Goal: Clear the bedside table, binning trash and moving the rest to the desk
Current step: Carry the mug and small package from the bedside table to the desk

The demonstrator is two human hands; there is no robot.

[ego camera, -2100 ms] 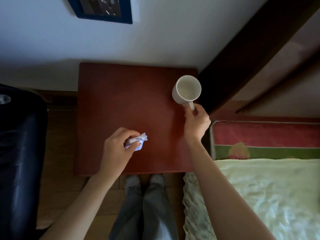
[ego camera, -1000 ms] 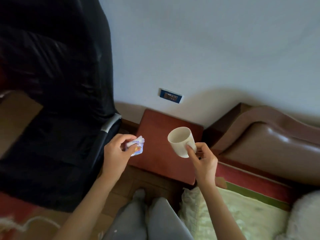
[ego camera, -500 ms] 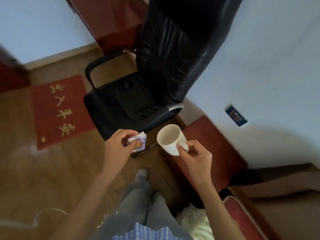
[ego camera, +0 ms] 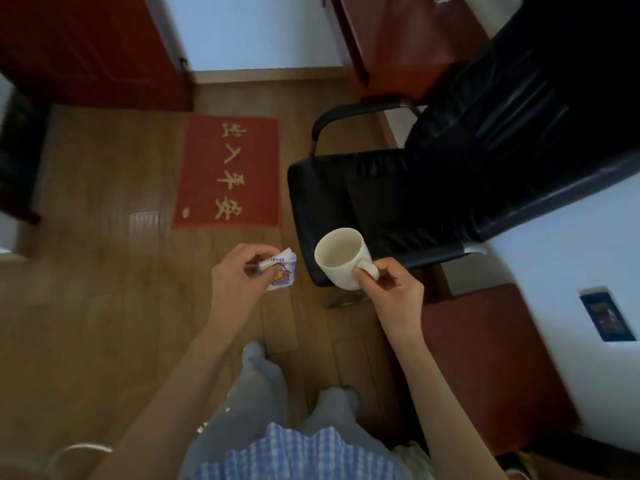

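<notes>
My left hand (ego camera: pixel 239 278) pinches a crumpled white wrapper (ego camera: pixel 281 272) with blue print, held in the air above the wooden floor. My right hand (ego camera: pixel 391 292) grips the handle of a white mug (ego camera: pixel 341 258), which is empty and tilted slightly toward me, in front of the chair seat. The red-brown bedside table (ego camera: pixel 491 362) lies at the lower right against the white wall, with its visible top bare. A red-brown desk (ego camera: pixel 398 39) shows at the top, behind the chair.
A black office chair (ego camera: pixel 398 199) stands between me and the desk. A red doormat (ego camera: pixel 228 171) with yellow characters lies on the wooden floor. A dark red door (ego camera: pixel 90 46) is at the top left. A blue wall socket (ego camera: pixel 607 315) sits at the right.
Both hands lifted the wrapper and the mug off the bedside table. My view has swung left from the table toward the chair, floor and doormat.
</notes>
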